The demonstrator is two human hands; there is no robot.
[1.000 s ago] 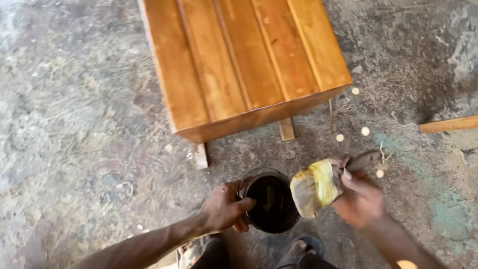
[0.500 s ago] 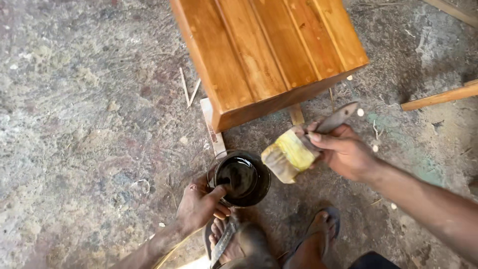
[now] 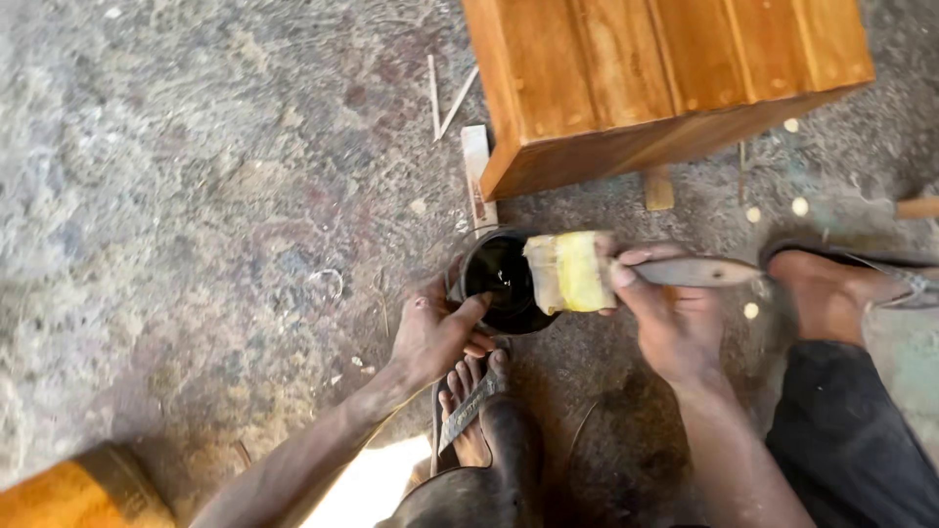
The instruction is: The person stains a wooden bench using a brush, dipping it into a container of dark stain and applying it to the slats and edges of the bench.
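**Fingers bring the loaded brush over the tin's mouth**

Fingers (image 3: 626, 279) of the right hand (image 3: 675, 328) closed round the handle of a wide paintbrush (image 3: 587, 272), thumb on top; yellowish bristle end now sits over the right rim of the dark tin (image 3: 494, 284). Half a second ago the brush was held clear to the right of the tin; it has moved in, so a dip or a wipe on the rim looks in hand. Left hand (image 3: 430, 337) curled against the tin's near left side, steadying it, same as before. Tin stands on the dusty ground (image 3: 196, 196), just in front of the varnished wooden box (image 3: 665, 78). Camera has shifted: box now upper right, sandalled feet (image 3: 479, 411) closer below the tin.
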